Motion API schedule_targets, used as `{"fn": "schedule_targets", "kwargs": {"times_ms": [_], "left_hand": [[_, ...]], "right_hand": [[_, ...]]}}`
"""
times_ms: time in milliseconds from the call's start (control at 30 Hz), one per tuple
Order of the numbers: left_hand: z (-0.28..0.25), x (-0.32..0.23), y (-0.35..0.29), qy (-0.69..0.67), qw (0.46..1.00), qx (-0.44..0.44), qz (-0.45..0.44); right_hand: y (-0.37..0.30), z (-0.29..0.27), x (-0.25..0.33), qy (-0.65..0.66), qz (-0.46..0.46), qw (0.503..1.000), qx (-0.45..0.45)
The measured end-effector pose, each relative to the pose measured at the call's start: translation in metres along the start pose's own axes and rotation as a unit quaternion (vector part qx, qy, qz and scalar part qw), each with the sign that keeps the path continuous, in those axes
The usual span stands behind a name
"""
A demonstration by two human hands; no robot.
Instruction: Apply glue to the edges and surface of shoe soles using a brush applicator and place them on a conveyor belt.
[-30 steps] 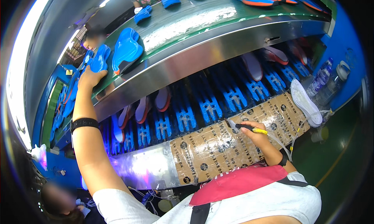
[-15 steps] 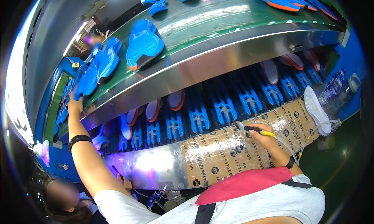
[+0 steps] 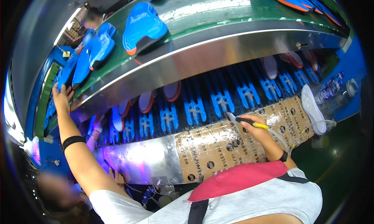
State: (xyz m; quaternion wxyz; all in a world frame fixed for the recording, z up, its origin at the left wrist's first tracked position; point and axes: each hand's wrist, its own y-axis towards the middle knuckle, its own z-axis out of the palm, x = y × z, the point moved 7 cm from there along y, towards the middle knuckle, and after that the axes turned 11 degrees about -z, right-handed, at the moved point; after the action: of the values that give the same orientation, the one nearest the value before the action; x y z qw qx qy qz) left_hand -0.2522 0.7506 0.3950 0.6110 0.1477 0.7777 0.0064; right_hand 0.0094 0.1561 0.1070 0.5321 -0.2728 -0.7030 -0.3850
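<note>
— Left hand [image 3: 62,97]?
— Stretched out, fingers closed on a blue rubber shoe sole [image 3: 67,73] at the green conveyor belt's [image 3: 202,17] far left.
— Right hand [image 3: 260,130]?
— Clenched around a yellow-handled nozzle tool [image 3: 249,122], resting on the taped cardboard ledge [image 3: 218,146].

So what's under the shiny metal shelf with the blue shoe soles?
Under the metal shelf, blue racks hold oval insoles. The shelf's edge hides their tops.

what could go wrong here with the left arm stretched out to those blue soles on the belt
The left hand reaches far over to the blue soles at the belt's edge; a loose grip might drop one onto the lower rack. The right hand holds a yellow-handled tool with a tube, which could snag while attention is elsewhere.
</note>
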Motion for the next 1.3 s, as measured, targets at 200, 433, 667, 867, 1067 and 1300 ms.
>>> {"fn": "schedule_targets", "kwargs": {"times_ms": [200,433,667,867,1067,1300], "left_hand": [[-0.048,-0.009,-0.057,-0.299,0.947,0.08,0.083],[-0.021,0.038,-0.259,-0.35,0.934,-0.02,0.067],[0.029,0.127,-0.419,-0.289,0.934,0.0,-0.21],[0.048,0.223,-0.507,-0.068,0.882,0.111,-0.452],[0.096,0.245,-0.551,-0.333,0.654,0.151,-0.662],[0.166,0.231,-0.566,-0.553,0.486,0.389,-0.554]], "right_hand": [[-0.004,0.002,0.006,0.04,0.008,0.999,0.019],[-0.021,-0.01,0.018,0.052,0.012,0.999,-0.006],[-0.026,-0.022,0.013,0.098,0.008,0.995,-0.002],[-0.037,-0.023,0.014,0.082,0.01,0.997,0.005],[-0.045,-0.022,0.021,0.123,0.031,0.992,0.002],[-0.048,-0.019,0.031,0.101,0.029,0.994,0.016]]}}
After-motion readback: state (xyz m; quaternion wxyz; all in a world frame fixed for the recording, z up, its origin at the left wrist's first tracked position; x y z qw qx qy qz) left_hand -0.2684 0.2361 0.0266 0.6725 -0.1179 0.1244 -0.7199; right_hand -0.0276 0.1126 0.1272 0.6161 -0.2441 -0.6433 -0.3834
